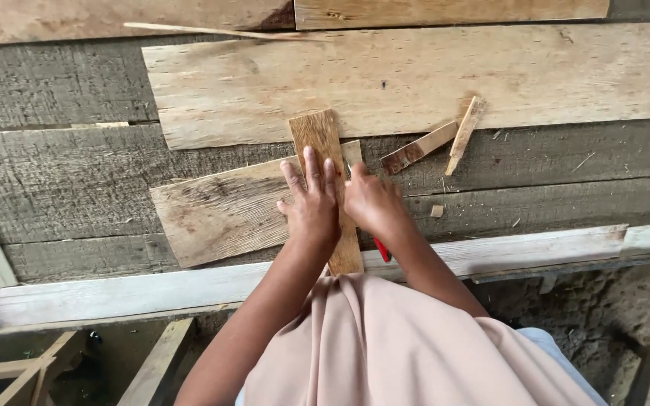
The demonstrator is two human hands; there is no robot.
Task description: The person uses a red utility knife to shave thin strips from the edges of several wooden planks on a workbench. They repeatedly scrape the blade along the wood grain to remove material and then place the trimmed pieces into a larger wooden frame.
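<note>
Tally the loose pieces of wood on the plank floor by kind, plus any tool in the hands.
Large pale boards: 2
Narrow brown strip under the left hand: 1
Small offcut sticks: 2
Red-handled tool in the right hand: 1
Total: 6

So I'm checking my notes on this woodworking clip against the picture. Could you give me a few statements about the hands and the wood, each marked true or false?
1. The left hand lies flat on the narrow brown wooden strip. True.
2. The right hand holds a red-handled tool. True; only the red end shows, so its kind cannot be told.
3. The narrow strip lies across a wider pale wooden board. True.
4. Both hands are lifted clear of the wood. False; both rest on it.
5. Two small wood offcuts lie to the left of the hands. False; they lie up and to the right.
</note>
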